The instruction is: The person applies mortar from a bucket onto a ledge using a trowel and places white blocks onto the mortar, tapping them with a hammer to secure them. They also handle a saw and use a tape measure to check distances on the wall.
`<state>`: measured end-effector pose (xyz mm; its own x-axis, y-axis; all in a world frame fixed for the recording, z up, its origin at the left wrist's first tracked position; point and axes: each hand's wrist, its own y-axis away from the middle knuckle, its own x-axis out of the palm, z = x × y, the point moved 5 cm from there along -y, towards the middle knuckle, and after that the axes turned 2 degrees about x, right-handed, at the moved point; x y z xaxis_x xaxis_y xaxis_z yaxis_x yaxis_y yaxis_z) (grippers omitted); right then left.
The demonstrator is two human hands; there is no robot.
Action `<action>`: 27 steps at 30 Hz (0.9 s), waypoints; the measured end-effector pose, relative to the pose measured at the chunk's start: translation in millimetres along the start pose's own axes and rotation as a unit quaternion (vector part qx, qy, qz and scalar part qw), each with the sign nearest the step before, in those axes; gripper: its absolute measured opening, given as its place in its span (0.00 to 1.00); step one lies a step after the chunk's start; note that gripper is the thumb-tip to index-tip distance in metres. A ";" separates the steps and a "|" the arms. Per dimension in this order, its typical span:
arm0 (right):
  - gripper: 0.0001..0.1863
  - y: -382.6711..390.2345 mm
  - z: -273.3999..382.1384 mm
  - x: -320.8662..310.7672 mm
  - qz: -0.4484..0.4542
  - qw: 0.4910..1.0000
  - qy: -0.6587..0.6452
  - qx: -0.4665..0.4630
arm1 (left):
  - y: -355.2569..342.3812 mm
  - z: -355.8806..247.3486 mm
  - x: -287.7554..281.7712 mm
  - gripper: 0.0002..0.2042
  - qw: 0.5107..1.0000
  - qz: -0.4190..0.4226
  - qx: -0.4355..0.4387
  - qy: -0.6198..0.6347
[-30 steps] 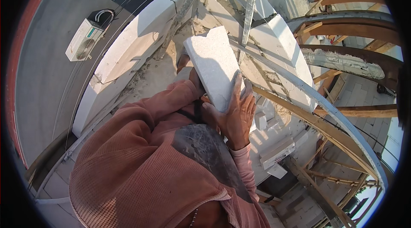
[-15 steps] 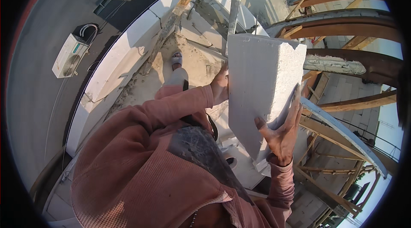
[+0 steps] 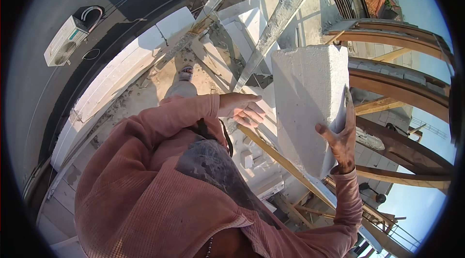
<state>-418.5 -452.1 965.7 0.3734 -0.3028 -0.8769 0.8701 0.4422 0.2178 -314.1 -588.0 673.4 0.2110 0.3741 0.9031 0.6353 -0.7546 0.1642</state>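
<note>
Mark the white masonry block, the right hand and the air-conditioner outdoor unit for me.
White masonry block [image 3: 303, 108], head view: middle of its broad shaded face.
Right hand [image 3: 342, 142], head view: middle of the hand, near the thumb's base.
Air-conditioner outdoor unit [image 3: 67, 42], head view: its front, by the fan grille.

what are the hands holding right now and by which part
The right hand holds a white block by its lower right side; the left hand, open, holds nothing.
</note>
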 end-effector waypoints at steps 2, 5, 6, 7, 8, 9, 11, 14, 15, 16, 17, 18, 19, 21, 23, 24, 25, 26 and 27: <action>0.57 -30.9 2.4 0.8 0.030 0.996 0.071 -0.035 | 43.2 -0.4 -57.9 0.30 0.994 -0.113 -0.007 0.006; 0.56 -74.5 7.7 8.5 0.072 0.989 0.116 -0.064 | 80.2 -2.7 -131.3 0.24 0.926 -0.356 0.077 0.101; 0.56 -87.9 9.7 11.5 0.082 0.987 0.119 -0.072 | 75.0 -4.8 -141.6 0.24 0.925 -0.349 0.097 0.111; 0.56 -100.1 12.2 16.0 0.095 0.983 0.131 -0.088 | 69.5 -9.8 -150.7 0.24 0.913 -0.360 0.150 0.122; 0.56 -112.9 14.8 21.7 0.108 0.978 0.143 -0.105 | 63.6 -14.2 -157.0 0.24 0.897 -0.371 0.199 0.136; 0.56 -127.0 17.5 28.5 0.118 0.973 0.153 -0.125 | 55.7 -18.5 -161.9 0.24 0.891 -0.379 0.211 0.137; 0.55 -149.1 24.5 37.1 0.116 0.954 0.184 -0.208 | 29.2 -31.6 -160.6 0.24 0.897 -0.354 0.254 0.068; 0.56 -185.1 18.1 51.0 0.171 0.949 0.182 -0.191 | -6.4 -53.4 -158.5 0.27 0.904 -0.297 0.296 0.090; 0.54 -195.8 15.7 56.8 0.185 0.940 0.203 -0.202 | -14.7 -59.2 -158.9 0.27 0.899 -0.300 0.305 0.095; 0.52 -206.8 13.3 63.9 0.196 0.931 0.223 -0.213 | -23.9 -66.2 -158.0 0.28 0.904 -0.276 0.310 0.105; 0.52 -216.8 10.1 70.2 0.203 0.928 0.225 -0.215 | -33.3 -69.7 -155.0 0.30 0.909 -0.251 0.310 0.118; 0.50 -223.7 12.8 77.0 0.187 0.910 0.239 -0.282 | -39.7 -72.9 -154.3 0.30 0.907 -0.252 0.315 0.123; 0.48 -230.0 14.9 82.9 0.169 0.896 0.239 -0.335 | -45.3 -77.2 -153.0 0.31 0.900 -0.218 0.338 0.171; 0.46 -242.1 9.8 97.1 0.200 0.889 0.236 -0.337 | -54.2 -78.3 -150.9 0.32 0.888 -0.182 0.359 0.223; 0.45 -249.8 6.7 107.6 0.231 0.888 0.220 -0.331 | -57.1 -74.3 -157.4 0.31 0.874 -0.225 0.364 0.231; 0.50 -248.1 12.2 112.5 0.199 0.846 0.261 -0.419 | -56.0 -73.1 -163.4 0.31 0.869 -0.238 0.367 0.229; 0.52 -248.1 14.5 117.9 0.187 0.828 0.267 -0.456 | -53.9 -71.5 -168.8 0.31 0.866 -0.234 0.376 0.232; 0.54 -252.4 13.5 124.2 0.206 0.841 0.250 -0.433 | -54.6 -70.3 -174.1 0.31 0.862 -0.232 0.381 0.241; 0.57 -256.5 12.1 130.7 0.211 0.850 0.257 -0.409 | -54.9 -71.4 -180.5 0.31 0.861 -0.230 0.387 0.237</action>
<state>-589.0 -615.3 800.4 0.2240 0.3433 -0.9121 0.0998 0.9229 0.3719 -440.2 -652.6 529.8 -0.4054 0.1379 0.9037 0.9141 0.0686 0.3996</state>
